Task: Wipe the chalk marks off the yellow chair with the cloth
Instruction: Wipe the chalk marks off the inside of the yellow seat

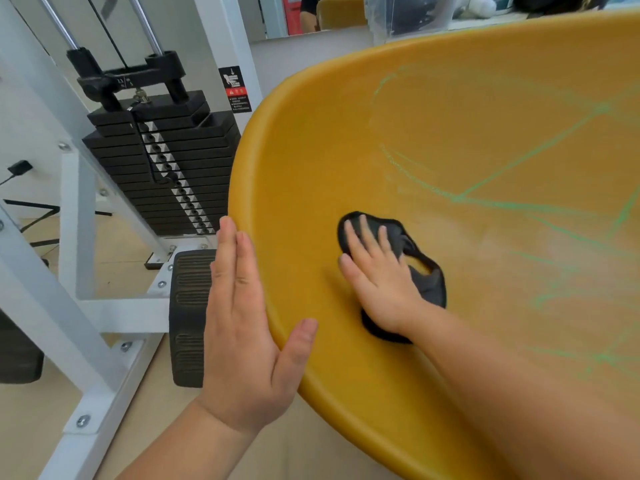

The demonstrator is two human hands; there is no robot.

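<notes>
This place is a gym or fitness room. At 10 o'clock stands a black weight stack (114, 168) of many plates with a row of pin holes, held in a white steel frame (78, 220). Chrome guide rods (145, 26) rise from it toward 11 o'clock. A warning sticker (234, 89) is on the post beside the stack. At 8 o'clock a ribbed black footplate (188, 317) stands over the beige floor (45, 403).

The yellow moulded plastic chair shell (450, 133) runs off the right and bottom edges, its green chalk lines (530, 154) with it. The right hand (381, 282) covers the middle of the crumpled black cloth (431, 287). Print on the black-and-red warning sticker (235, 90) is too small to read.
</notes>
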